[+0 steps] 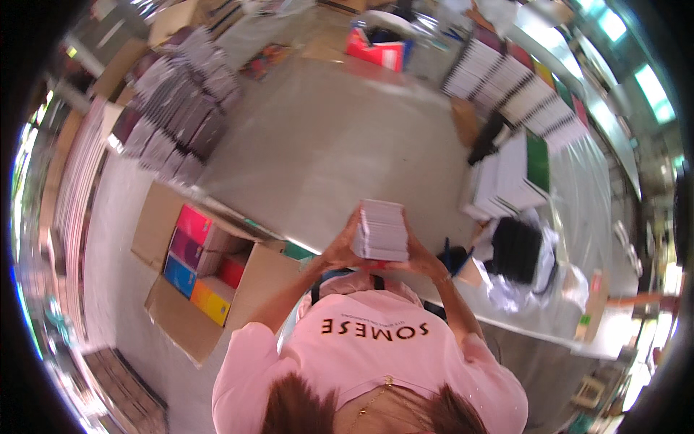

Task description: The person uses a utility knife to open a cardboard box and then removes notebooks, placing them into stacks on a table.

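Close in front of my body I hold a stack of notebooks point(383, 230) between both hands, their white page edges turned up and a bit of red showing at the near side. My left hand point(343, 250) is closed on the stack's left side. Along its right side my right hand point(424, 257) grips it too, with the fingers partly hidden. The stack is at the near edge of a large grey table point(325, 137); whether it touches the tabletop I cannot tell.
Left of me an open cardboard box point(177, 318) holds several colourful notebooks point(210, 300). Wrapped notebook stacks point(181, 101) stand at the far left, further rows point(499, 79) at the far right. Green-covered books point(517, 170) and a black bundle in plastic point(515, 249) lie on the right. A red box point(379, 50) sits at the back.
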Tool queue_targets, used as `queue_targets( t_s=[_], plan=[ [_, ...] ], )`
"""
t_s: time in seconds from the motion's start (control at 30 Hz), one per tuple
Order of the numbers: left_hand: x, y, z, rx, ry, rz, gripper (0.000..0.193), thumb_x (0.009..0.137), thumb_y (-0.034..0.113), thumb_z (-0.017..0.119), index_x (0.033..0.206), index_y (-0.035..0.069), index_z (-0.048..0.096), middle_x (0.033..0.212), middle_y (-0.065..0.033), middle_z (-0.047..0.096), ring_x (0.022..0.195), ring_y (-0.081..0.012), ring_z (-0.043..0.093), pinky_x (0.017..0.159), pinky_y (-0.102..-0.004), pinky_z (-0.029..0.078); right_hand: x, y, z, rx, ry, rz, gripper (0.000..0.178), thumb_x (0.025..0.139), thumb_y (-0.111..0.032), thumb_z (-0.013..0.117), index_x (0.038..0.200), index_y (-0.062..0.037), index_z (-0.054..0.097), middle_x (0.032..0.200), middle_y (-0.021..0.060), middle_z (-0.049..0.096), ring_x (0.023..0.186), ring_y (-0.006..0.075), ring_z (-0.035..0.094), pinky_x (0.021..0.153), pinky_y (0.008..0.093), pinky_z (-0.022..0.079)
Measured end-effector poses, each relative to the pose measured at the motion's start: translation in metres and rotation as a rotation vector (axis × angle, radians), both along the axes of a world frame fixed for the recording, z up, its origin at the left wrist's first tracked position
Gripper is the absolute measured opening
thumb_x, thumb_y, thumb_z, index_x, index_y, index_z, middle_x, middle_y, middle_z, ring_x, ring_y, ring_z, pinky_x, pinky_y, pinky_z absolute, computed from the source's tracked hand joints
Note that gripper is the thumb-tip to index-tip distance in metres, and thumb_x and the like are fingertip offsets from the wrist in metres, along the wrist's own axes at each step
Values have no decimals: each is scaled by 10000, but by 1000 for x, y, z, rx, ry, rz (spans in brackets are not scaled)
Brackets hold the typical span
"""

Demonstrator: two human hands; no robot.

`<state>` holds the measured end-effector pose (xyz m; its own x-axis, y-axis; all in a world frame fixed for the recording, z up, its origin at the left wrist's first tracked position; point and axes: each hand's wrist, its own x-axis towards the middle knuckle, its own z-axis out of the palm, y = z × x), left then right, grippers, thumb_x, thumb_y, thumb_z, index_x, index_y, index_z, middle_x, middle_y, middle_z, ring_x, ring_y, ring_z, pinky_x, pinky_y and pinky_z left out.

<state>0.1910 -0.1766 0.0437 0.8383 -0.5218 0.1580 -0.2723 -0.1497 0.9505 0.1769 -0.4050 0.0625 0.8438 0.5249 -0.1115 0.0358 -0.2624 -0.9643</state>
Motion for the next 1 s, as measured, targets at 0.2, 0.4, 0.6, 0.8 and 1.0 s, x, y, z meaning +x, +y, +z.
queue_targets(
  t_s=[0.2,0.4,0.6,0.8,1.0],
  plan=[
    [48,-32,12,-160,319,-19,1306,582,221,876,1495,31,-38,1467,-143,289,1354,-298,297,1136,-388,206,33,-25,2,228,142,-189,1095,652,-205,850,1489,-42,162,1404,141,422,1290,234,402,1081,351,313],
    [135,-95,19,-377,979,-38,1136,706,163,755,1494,48,-54,1222,-99,539,1170,-257,498,1044,-369,340,64,-43,29,471,-5,-500,599,830,-295,682,1323,-30,469,1242,90,555,1142,166,528,973,304,412],
    [178,-173,24,-363,1043,-199,725,763,234,708,1368,103,332,1254,-117,506,1147,-237,533,981,-397,450,83,-97,-12,129,-390,-758,564,881,-224,587,1383,-36,411,1340,116,487,1257,221,455,1086,318,297],
    [177,-203,24,-420,1086,-32,647,706,166,749,1200,84,341,1124,-140,532,983,-263,620,815,-426,569,37,-62,-29,731,545,-1134,927,845,-676,513,1457,-39,230,1378,123,384,1229,245,397,1055,410,309],
    [188,-208,23,-393,1090,-143,681,719,204,764,1211,89,306,1142,-143,520,1022,-266,604,842,-423,557,49,-47,-42,945,377,-1175,868,846,-627,565,1403,-21,288,1261,115,414,1197,243,407,1013,438,358]
  ],
)
